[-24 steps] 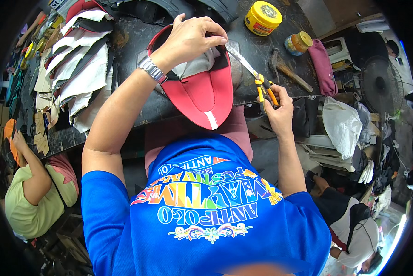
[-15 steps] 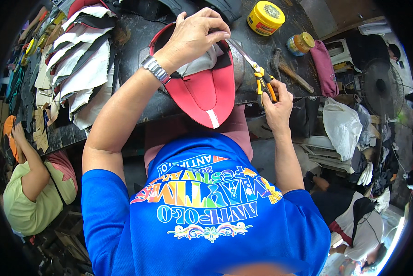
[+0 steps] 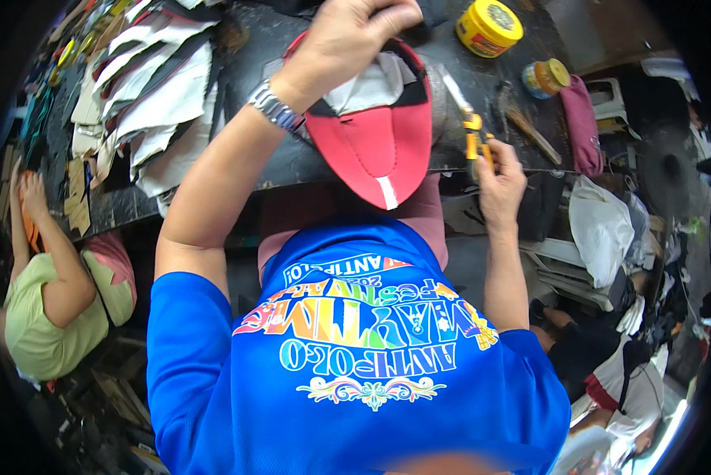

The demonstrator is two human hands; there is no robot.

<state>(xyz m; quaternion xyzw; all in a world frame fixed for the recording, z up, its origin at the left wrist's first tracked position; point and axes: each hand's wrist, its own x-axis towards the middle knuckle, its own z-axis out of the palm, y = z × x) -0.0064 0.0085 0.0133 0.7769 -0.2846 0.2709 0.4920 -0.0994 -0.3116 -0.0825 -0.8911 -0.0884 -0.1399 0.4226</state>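
Note:
A red shoe upper [image 3: 363, 146] with pale lining and a white strip at its pointed end lies at the table's near edge, that end overhanging toward me. Over its far part is my left hand [image 3: 347, 39], closed, with thumb and fingertips together; whatever they pinch is too small or hidden to make out. My right hand [image 3: 502, 184] grips a pair of scissors [image 3: 472, 134] by yellow-and-black handles, to the right of the upper. The blades point up and away, apart from both the upper and my left hand.
Layered white, black and red pieces [image 3: 157, 95] cover the table's left side. At the right stand a yellow tub [image 3: 490, 28] and a jar [image 3: 545, 77], with a hammer [image 3: 533, 134] and a pink pouch [image 3: 581, 127]. Another person [image 3: 58, 309] works at the far left.
My left hand has moved farther away, up from the scissors' tip. The scissors have shifted a little to the right of the upper. The whole view has also shifted slightly.

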